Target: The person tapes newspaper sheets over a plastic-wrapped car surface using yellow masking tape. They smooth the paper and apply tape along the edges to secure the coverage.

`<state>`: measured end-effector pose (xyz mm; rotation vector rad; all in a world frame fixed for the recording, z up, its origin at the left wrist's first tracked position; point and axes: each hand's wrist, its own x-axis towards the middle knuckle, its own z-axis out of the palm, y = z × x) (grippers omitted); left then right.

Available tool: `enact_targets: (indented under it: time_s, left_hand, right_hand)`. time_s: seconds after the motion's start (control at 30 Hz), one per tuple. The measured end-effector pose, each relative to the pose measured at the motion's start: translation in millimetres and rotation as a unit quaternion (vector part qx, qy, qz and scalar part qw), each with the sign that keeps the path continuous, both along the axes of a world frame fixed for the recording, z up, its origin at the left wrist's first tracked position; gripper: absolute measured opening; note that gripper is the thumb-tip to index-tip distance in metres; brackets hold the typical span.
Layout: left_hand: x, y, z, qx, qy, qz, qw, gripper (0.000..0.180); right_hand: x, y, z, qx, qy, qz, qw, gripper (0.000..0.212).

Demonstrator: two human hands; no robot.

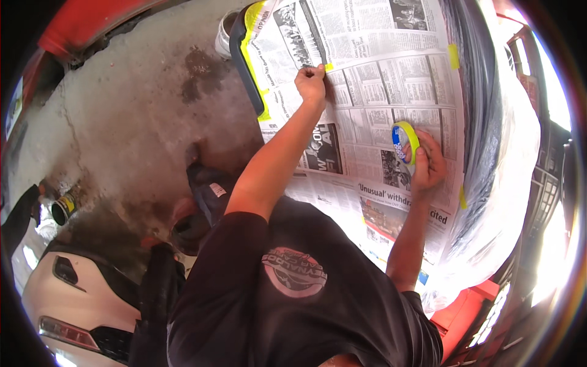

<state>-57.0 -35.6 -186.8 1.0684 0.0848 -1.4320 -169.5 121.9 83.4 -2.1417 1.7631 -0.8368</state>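
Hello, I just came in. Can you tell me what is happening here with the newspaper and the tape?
A person in a dark T-shirt leans over a surface covered with newspaper sheets. The left hand presses a small piece of yellow tape onto the paper at a seam between sheets. The right hand holds a roll of yellow tape against the newspaper. More yellow tape strips already hold the paper along its edges, and clear plastic sheeting covers the part to the right.
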Motion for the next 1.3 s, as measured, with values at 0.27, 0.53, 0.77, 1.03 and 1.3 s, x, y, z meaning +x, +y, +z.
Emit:
enact_targets:
  time_s: [0.27, 0.53, 0.77, 1.03, 1.3]
  left_hand:
    - [20, 23, 11, -0.067, -0.158, -0.074, 0.982, 0.046]
    - [94, 150, 139, -0.490, -0.282, -0.185, 0.804, 0.042]
    - [134, 154, 177, -0.498, -0.271, -0.279, 0.775, 0.024]
    - [143, 175, 179, -0.413, -0.267, -0.188, 0.850, 0.010]
    - [145, 190, 184, -0.418, -0.517, -0.150, 0.732, 0.015]
  right_hand:
    - [7, -3, 6, 0.048, -0.022, -0.002, 0.999, 0.030]
    - [46, 11, 29, 0.140, 0.002, 0.057, 0.988, 0.031]
    - [66, 9, 30, 0.093, -0.052, 0.153, 0.982, 0.032]
    - [91, 25, -12, -0.172, -0.008, 0.080, 0.982, 0.018]
    - [109, 43, -45, -0.199, -0.046, 0.038, 0.978, 0.016]
